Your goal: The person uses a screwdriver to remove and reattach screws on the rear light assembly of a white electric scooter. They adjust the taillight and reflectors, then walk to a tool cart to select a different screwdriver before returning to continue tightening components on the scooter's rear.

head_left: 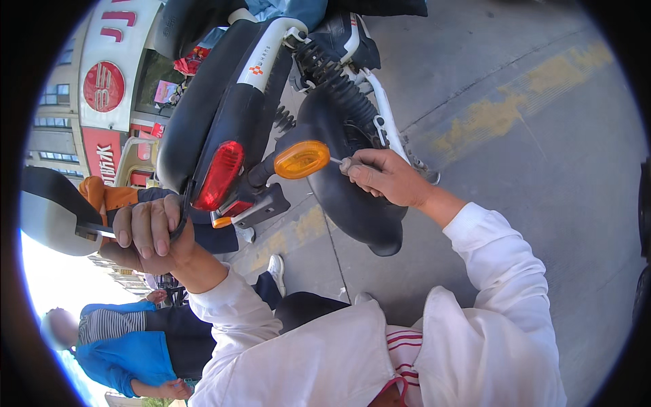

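My right hand (390, 178) pinches a screwdriver by its short greyish handle (349, 165). Its thin metal shaft reaches the edge of the orange turn signal (302, 160) on the rear of a scooter. Whether the tip sits in a screw is too small to tell. On the left, my left hand (154, 230) is wrapped round a black grab bar (183, 211) behind the long black seat (203, 102). Between my hands lies the red tail light (220, 175). Beneath the turn signal is the black rear mudguard (352, 197), partly covering the wheel.
A black-and-white rounded box (57, 210) juts out beyond my left hand. Black shock absorbers (336, 78) and a white frame tube (383, 105) flank the wheel. A person in a blue jacket (129, 353) stands at lower left. Yellow paint (488, 119) marks the grey pavement.
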Demonstrator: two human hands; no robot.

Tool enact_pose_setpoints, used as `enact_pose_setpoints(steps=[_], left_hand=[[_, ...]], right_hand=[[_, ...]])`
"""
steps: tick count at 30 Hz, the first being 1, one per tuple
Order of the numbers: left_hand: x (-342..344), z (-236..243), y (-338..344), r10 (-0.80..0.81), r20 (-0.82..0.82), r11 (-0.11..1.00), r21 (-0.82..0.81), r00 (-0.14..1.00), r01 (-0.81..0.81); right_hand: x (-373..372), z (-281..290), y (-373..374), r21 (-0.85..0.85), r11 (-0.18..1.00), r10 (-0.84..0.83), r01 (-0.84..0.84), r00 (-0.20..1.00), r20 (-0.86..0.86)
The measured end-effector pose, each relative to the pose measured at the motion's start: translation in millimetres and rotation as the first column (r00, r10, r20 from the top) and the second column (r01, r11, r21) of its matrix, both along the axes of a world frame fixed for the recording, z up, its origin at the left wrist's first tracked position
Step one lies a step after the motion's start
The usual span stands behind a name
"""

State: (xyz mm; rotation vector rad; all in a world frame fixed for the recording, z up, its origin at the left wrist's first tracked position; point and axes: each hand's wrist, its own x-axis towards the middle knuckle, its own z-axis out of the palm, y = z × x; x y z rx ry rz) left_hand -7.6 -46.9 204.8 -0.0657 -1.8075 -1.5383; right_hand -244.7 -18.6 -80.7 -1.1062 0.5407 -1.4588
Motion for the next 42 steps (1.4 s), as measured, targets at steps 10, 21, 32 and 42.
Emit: enact_pose_setpoints(steps=[10,21,32,42], left_hand=[[-1,0,2,0.066,-0.001,0.997,0.033,0.998,-0.066],[0,5,9,0.178,-0.026,0.981,0.083,0.984,-0.176],[2,11,23,0.308,-0.077,0.942,0.165,0.948,-0.293],[-12,2,16,0.146,-0.183,0.973,0.201,0.972,-0.109]], right_hand=[[2,13,15,-0.044,0.991,-0.13,0.123,0.963,-0.234],[-14,13,9,-0.13,0.974,-0.214,0.185,0.938,-0.272],[-14,-3,-3,-0.107,0.984,-0.165,0.145,0.964,-0.209],[-14,-11,-16,-0.11,0.992,-0.086,0.064,0.973,-0.214]])
